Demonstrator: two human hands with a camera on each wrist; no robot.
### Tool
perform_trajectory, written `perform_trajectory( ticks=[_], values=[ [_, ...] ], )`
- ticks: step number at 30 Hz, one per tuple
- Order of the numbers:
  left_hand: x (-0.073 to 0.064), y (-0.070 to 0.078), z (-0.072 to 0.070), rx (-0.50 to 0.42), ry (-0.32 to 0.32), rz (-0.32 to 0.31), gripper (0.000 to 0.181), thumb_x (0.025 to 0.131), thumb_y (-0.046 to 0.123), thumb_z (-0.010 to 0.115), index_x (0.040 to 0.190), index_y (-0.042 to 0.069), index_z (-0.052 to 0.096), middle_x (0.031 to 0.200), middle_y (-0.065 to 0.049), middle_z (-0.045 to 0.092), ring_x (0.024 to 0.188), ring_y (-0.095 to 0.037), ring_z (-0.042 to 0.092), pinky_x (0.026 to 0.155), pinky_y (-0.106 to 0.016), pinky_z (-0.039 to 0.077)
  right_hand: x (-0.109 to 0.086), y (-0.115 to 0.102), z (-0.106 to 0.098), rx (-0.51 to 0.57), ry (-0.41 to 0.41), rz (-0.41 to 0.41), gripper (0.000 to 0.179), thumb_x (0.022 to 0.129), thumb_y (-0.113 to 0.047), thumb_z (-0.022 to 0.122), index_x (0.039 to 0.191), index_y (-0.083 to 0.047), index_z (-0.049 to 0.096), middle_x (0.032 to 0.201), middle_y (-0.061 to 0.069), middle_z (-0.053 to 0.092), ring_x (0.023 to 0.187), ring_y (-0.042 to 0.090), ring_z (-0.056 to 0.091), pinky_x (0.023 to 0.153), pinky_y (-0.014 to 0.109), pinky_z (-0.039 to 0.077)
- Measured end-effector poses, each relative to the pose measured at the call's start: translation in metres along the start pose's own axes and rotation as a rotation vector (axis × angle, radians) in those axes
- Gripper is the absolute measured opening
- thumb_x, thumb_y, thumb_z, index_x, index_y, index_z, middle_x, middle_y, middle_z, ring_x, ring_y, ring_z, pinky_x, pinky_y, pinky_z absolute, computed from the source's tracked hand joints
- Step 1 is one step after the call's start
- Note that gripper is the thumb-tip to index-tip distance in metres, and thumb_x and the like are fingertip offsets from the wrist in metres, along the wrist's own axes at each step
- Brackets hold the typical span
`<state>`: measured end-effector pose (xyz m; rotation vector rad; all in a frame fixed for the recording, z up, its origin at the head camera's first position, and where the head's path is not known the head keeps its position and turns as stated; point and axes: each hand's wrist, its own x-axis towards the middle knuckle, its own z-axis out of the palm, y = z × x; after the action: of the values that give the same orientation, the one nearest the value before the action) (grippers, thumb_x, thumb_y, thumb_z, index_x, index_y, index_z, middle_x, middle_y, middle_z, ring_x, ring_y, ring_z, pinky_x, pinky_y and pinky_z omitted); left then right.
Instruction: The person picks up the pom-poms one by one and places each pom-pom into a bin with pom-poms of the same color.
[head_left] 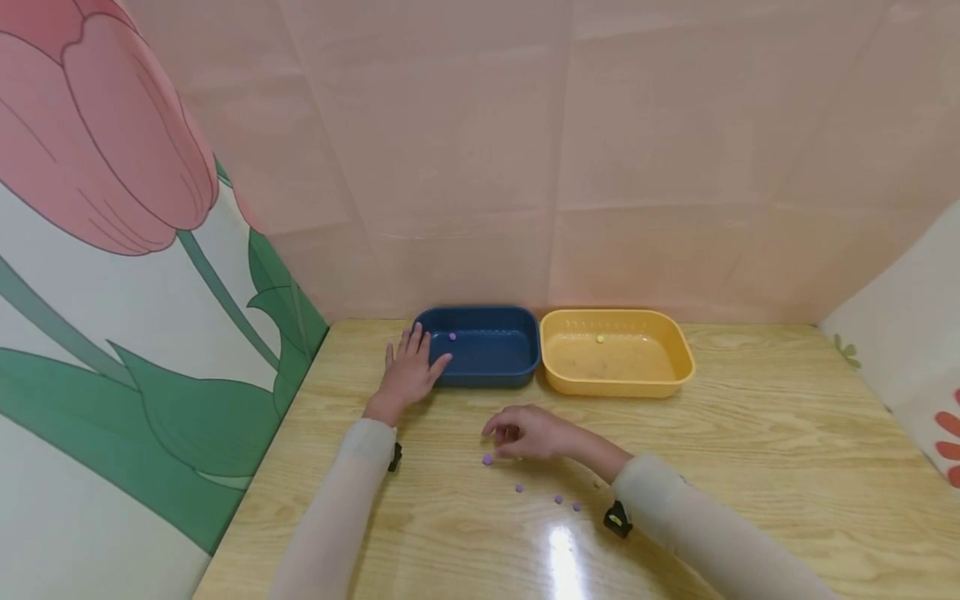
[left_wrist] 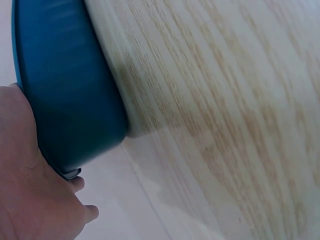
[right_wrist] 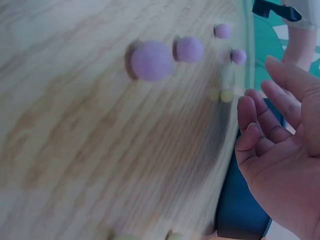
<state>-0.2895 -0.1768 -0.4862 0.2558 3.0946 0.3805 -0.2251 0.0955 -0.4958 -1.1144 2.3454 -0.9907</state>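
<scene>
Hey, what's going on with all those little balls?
A person has their left grip resting on the edge of a blue tray. The right grip is near some purple balls and yellow balls on the table, fingers loosely bent, with nothing seen in it. One purple ball sits in the blue tray and one yellow ball in the yellow tray.

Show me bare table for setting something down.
Free: the table between the yellow tray and right wall, and left of the left arm. Crowded: near the right hand, where purple balls lie.
</scene>
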Motion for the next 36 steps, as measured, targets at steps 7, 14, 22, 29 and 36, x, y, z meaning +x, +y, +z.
perform_trajectory(
  ticks=[7, 14, 22, 29, 36],
  values=[
    [0.001, 0.0, 0.001, 0.002, 0.0, 0.003, 0.08, 0.107, 0.061, 0.024, 0.162, 0.003, 0.02, 0.17, -0.016, 0.003, 0.156, -0.037, 0.002, 0.121, -0.063, 0.004, 0.001, -0.007, 0.005, -0.032, -0.016, 0.014, 0.029, 0.093, -0.028, 0.077, 0.115, -0.01, 0.073, 0.096, 0.0, 0.068, 0.084, 0.007, 0.059, 0.078, 0.024, 0.051],
    [0.0, 0.0, 0.001, -0.004, -0.007, -0.002, 0.08, 0.106, 0.061, 0.024, 0.162, 0.003, 0.019, 0.17, -0.015, 0.001, 0.157, -0.036, 0.001, 0.121, -0.063, 0.003, 0.003, -0.004, 0.01, -0.07, -0.041, -0.012, 0.024, 0.096, -0.025, 0.073, 0.115, -0.012, 0.073, 0.096, 0.001, 0.066, 0.085, 0.01, 0.056, 0.077, 0.023, 0.048],
    [0.0, 0.0, 0.002, 0.002, 0.0, -0.005, 0.08, 0.106, 0.062, 0.022, 0.162, 0.004, 0.02, 0.17, -0.014, 0.002, 0.157, -0.036, 0.003, 0.121, -0.063, 0.004, 0.006, 0.002, 0.013, -0.097, -0.057, -0.056, 0.02, 0.095, -0.021, 0.074, 0.113, -0.014, 0.074, 0.094, 0.0, 0.065, 0.084, 0.011, 0.057, 0.076, 0.022, 0.048],
    [0.0, -0.001, 0.003, -0.008, -0.001, -0.002, 0.08, 0.106, 0.062, 0.022, 0.162, 0.005, 0.019, 0.17, -0.014, 0.001, 0.157, -0.036, 0.002, 0.121, -0.063, 0.003, 0.007, -0.001, 0.014, -0.113, -0.079, -0.058, 0.02, 0.094, -0.018, 0.074, 0.114, -0.013, 0.074, 0.095, -0.001, 0.062, 0.085, 0.011, 0.056, 0.076, 0.021, 0.047],
    [0.0, -0.001, 0.002, -0.015, -0.009, -0.002, 0.081, 0.106, 0.063, 0.022, 0.162, 0.005, 0.018, 0.17, -0.014, 0.0, 0.157, -0.035, 0.001, 0.121, -0.063, 0.003, 0.007, -0.001, 0.014, -0.144, -0.067, -0.09, 0.017, 0.093, -0.017, 0.075, 0.11, -0.012, 0.076, 0.093, 0.0, 0.063, 0.084, 0.011, 0.055, 0.076, 0.02, 0.046]
  ],
)
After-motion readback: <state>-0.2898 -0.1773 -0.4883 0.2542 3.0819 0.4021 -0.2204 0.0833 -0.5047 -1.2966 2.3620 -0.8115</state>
